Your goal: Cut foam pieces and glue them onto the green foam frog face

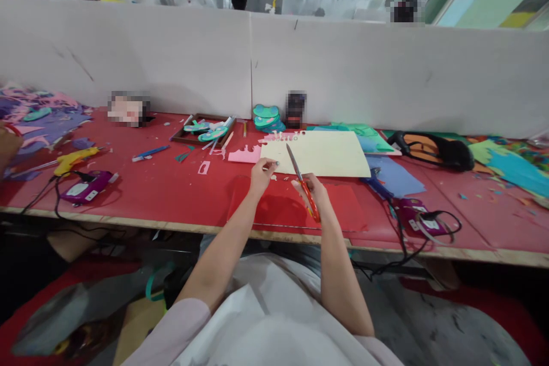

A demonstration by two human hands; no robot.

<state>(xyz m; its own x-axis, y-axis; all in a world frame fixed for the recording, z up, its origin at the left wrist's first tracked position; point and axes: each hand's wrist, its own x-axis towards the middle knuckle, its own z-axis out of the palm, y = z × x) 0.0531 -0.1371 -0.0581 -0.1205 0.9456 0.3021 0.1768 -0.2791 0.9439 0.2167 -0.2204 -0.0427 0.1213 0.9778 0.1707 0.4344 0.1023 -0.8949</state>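
Note:
My right hand (316, 187) is closed round the orange handles of a pair of scissors (295, 163), whose blades look together and point away from me. The tips reach over a pale yellow sheet (332, 154). My left hand (261, 176) is pinched near the sheet's left front corner; a tiny speck shows at the fingertips, too small to name. Beneath both hands lies a red sheet (338, 206) on the red table (180, 191). Pink cut sheet (245, 154) pokes out from the left of the yellow one.
A brown tray (178, 136) holds teal cut pieces. Behind the sheets stand stacked teal pieces (266, 117). Glue guns, one yellow (76, 160) and one blue (378, 186), have cords and purple boxes. A black-and-orange case (429, 148) lies right. A white partition (171, 57) closes the back.

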